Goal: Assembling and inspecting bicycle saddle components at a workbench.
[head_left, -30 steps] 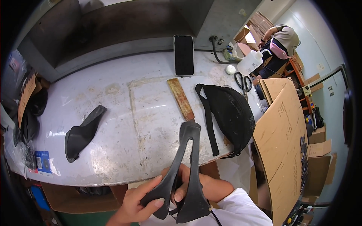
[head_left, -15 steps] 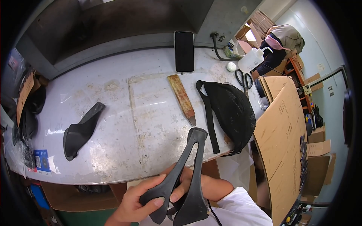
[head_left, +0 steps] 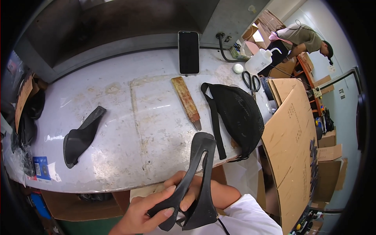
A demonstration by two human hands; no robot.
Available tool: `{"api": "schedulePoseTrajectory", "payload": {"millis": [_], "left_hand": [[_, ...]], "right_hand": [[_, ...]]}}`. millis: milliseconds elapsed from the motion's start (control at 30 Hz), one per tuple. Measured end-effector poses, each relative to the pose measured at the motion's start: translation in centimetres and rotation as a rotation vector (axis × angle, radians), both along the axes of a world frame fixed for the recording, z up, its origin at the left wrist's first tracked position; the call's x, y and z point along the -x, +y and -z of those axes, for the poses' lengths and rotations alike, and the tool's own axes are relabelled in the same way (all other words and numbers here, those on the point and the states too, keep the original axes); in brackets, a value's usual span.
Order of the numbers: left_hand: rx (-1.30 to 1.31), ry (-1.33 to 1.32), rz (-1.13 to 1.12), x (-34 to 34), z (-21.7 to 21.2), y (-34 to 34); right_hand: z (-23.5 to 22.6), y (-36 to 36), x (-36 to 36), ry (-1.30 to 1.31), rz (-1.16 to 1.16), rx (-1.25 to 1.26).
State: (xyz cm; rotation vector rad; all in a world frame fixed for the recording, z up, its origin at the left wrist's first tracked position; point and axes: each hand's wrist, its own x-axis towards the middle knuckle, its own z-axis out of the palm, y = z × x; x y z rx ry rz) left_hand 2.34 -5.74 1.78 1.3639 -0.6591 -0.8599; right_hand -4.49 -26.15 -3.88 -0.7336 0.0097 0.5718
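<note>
Head view: both hands grip a black saddle shell [head_left: 196, 184] below the table [head_left: 149, 129] edge, left hand [head_left: 147, 213] on its wide rear end, right hand [head_left: 192, 188] mid-body. Long axis runs up-right, nose toward a wooden-handled knife [head_left: 187, 102].

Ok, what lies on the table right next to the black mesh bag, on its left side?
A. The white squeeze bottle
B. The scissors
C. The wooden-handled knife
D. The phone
C. The wooden-handled knife lies just left of the black mesh bag; the phone sits farther back, and the scissors and white squeeze bottle are at the bag's far right.
</note>
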Motion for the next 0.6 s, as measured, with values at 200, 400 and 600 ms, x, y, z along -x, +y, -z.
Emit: {"api": "schedulePoseTrajectory", "payload": {"millis": [200, 400, 600], "left_hand": [[0.122, 0.135, -0.153, 0.6, 0.0, -1.0], [0.090, 0.371, -0.124, -0.6, 0.5, 0.0], [0.118, 0.412, -0.299, 0.3, 0.9, -0.7]], "right_hand": [[-2.8, 1.8, -0.6, 0.245, 0.278, -0.109], [-3.4, 1.1, -0.4, 0.325, 0.207, -0.391], [-1.3, 1.8, -0.2, 0.069, 0.236, 0.164]]}}
